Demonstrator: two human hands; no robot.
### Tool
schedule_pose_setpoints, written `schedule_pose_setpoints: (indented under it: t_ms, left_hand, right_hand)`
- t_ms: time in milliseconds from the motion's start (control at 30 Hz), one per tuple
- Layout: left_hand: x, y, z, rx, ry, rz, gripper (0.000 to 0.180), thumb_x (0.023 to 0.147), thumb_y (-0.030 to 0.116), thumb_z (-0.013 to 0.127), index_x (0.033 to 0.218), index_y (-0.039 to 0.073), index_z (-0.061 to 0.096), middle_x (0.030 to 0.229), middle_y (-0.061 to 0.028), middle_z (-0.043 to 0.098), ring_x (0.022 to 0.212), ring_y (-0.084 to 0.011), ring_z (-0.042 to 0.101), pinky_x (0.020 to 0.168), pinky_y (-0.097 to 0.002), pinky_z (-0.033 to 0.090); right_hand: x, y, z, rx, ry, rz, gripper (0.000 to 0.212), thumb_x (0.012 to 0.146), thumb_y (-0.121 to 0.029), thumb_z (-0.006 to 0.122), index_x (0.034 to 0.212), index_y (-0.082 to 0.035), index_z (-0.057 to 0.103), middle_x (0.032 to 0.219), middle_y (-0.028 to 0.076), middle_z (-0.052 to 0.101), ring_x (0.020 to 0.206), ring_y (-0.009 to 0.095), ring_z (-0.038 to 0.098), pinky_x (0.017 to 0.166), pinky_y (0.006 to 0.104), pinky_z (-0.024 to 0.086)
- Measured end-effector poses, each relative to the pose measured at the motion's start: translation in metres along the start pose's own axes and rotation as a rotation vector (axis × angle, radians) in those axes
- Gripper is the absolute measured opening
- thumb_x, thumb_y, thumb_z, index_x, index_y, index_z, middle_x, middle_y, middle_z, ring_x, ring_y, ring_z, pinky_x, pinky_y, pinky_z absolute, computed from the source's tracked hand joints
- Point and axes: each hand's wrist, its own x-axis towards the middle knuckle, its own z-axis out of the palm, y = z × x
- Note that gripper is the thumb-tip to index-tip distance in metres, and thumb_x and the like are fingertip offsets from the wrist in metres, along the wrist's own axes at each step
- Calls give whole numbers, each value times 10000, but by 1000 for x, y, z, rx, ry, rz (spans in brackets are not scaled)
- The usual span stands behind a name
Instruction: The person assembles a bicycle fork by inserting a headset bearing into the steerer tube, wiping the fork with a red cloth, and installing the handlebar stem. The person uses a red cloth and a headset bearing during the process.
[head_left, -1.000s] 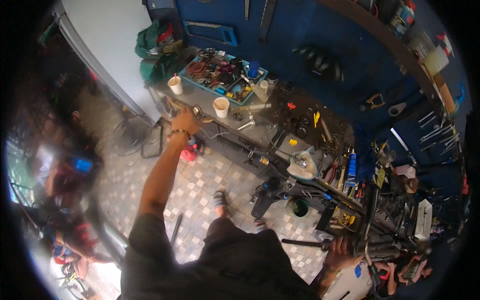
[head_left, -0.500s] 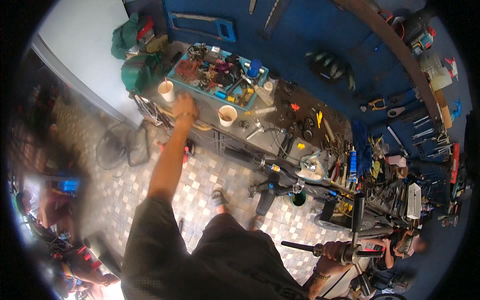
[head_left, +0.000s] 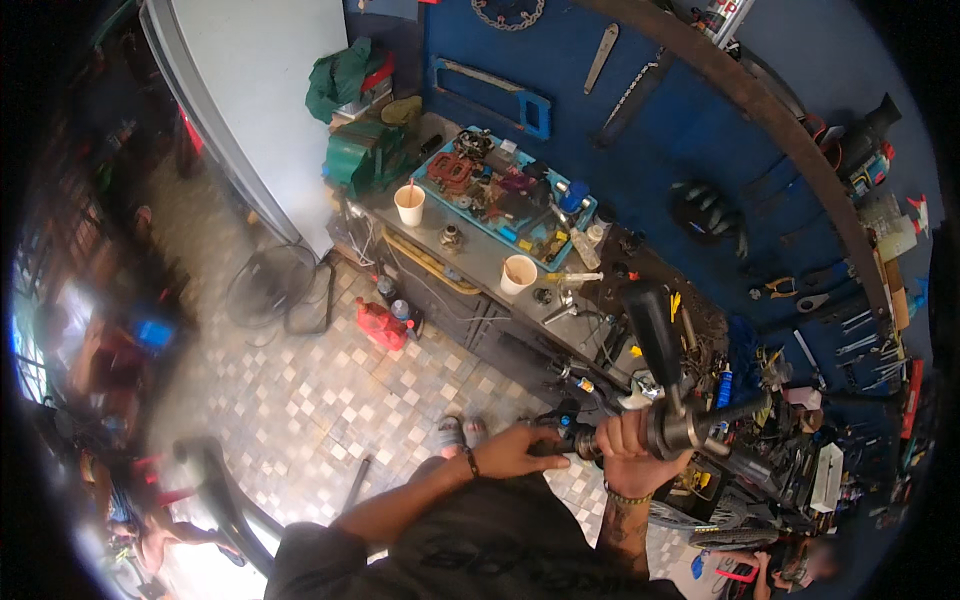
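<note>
My right hand point(head_left: 632, 448) is wrapped round the shaft of a heavy metal tool point(head_left: 678, 430), which has a round hub and long black-gripped handles. One handle points up toward the bench and another sticks out to the right. My left hand point(head_left: 515, 452) closes on the dark end of the same tool, left of my right hand. Its fingertips are partly hidden, so the exact grip is hard to see. Both hands are in front of my body, above the floor. On the workbench point(head_left: 480, 262) a small round metal part point(head_left: 452, 238) stands between two paper cups.
A blue tray point(head_left: 470, 205) of mixed small parts lies on the bench behind the paper cups point(head_left: 409, 204). Red bottles point(head_left: 382, 322) stand on the tiled floor by the cabinet. A bicycle wheel point(head_left: 735, 515) is at lower right, near another person point(head_left: 795, 570). Tools hang on the blue wall.
My left hand has left the bench and come back to the tool's end; a small metal part shows where it was. My right hand has raised the tool up and inward.
</note>
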Motion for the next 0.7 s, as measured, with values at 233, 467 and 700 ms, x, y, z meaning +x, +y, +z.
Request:
schedule_pose_setpoints:
  t_ms: [233,467,700]
  left_hand:
    - [-14,-1,-18,-297,-25,-36,551,1013,518,656,1265,28,683,1291,-121,690,1137,-286,660,1044,-378,489]
    - [19,12,-5,-1850,-11,295,761,1058,653,385,1573,96,440,1615,-236,402,1479,-436,387,1262,-584,291]
    - [29,22,0,-1705,143,284,700,1076,628,331,1605,176,408,1666,-158,356,1541,-382,315,1283,-599,224]
  right_hand:
    - [29,-33,48,76,-173,-27,619,988,-686,434,658,-170,342,556,-43,282,500,116,235,535,314,292]
    - [48,-55,65,-101,-322,-110,647,1034,-675,282,648,-168,399,558,-2,404,486,168,445,668,341,416]
    - [58,-35,60,351,-439,50,710,1080,-570,250,1272,31,574,1267,269,637,1028,363,691,905,463,572]
